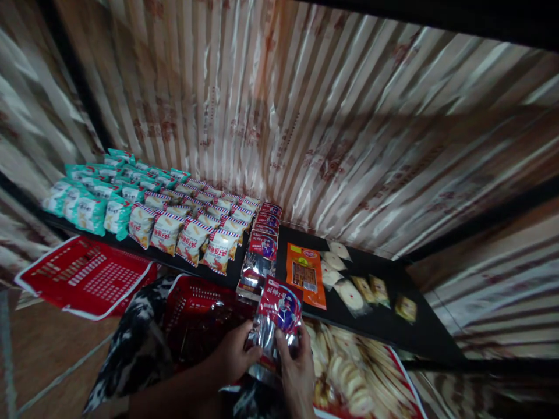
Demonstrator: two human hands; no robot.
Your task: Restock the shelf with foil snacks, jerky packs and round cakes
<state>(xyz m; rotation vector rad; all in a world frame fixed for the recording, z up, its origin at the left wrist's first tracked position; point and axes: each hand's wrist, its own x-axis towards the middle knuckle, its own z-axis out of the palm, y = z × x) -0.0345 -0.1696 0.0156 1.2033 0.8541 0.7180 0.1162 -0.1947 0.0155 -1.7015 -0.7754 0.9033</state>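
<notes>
Between my two hands is a red and silver snack packet [279, 308] with a dark round picture, held upright just in front of the black shelf [388, 326]. My left hand [238, 352] grips its left edge, thumb across the lower front. On the right side, my right hand [294, 364] has its thumb on the front and fingers round the edge. Right behind stands a row of matching red packets [263, 245] running back along the shelf. An orange packet [304, 273] lies flat to the right of that row.
Teal bags [91, 212] and striped snack bags [188, 238] fill the shelf's left part. Round pale packs [349, 295] and small gold packs [406, 308] lie at right. Red baskets [91, 273] stand below, one holding pale packs [349, 378]. Striped sheeting [244, 105] hangs behind.
</notes>
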